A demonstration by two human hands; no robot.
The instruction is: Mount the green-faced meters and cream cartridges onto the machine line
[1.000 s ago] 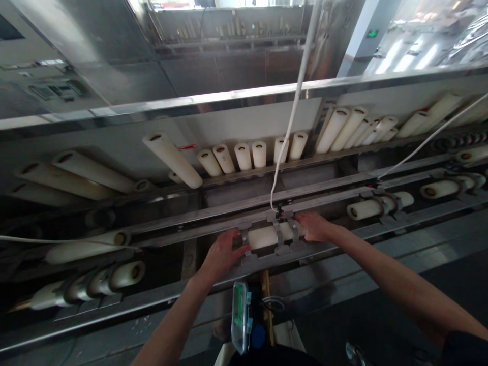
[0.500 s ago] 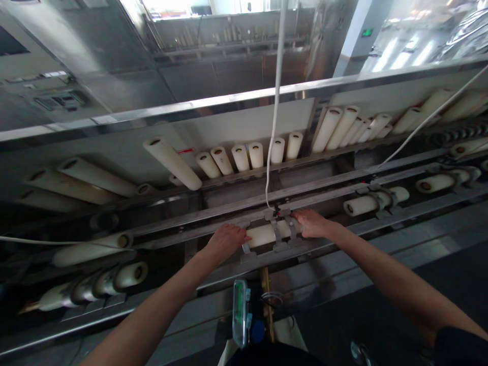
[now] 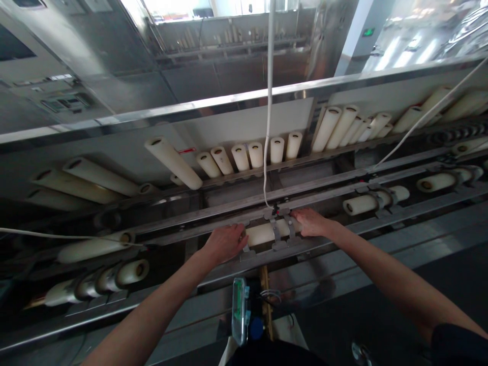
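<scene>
A cream tube (image 3: pixel 263 234) lies across a metal cradle with clamp bands (image 3: pixel 280 231) on the machine's long rail. My left hand (image 3: pixel 224 243) is curled round the tube's left end. My right hand (image 3: pixel 310 222) is closed over its right end, beside the clamp bands. A white strand (image 3: pixel 269 101) drops from above to a small guide just behind the tube.
More cream tubes stand in a row on the back shelf (image 3: pixel 247 155), and longer ones lean at the left (image 3: pixel 95 175) and right (image 3: pixel 343 127). Other cradled tubes sit at the right (image 3: pixel 373 201) and lower left (image 3: pixel 99 279). A clear plastic badge (image 3: pixel 240 310) hangs near my body.
My left hand has slid up and right from the cradle's front edge onto the tube's left end. The right hand has stayed on the right end. The view has shifted slightly.
</scene>
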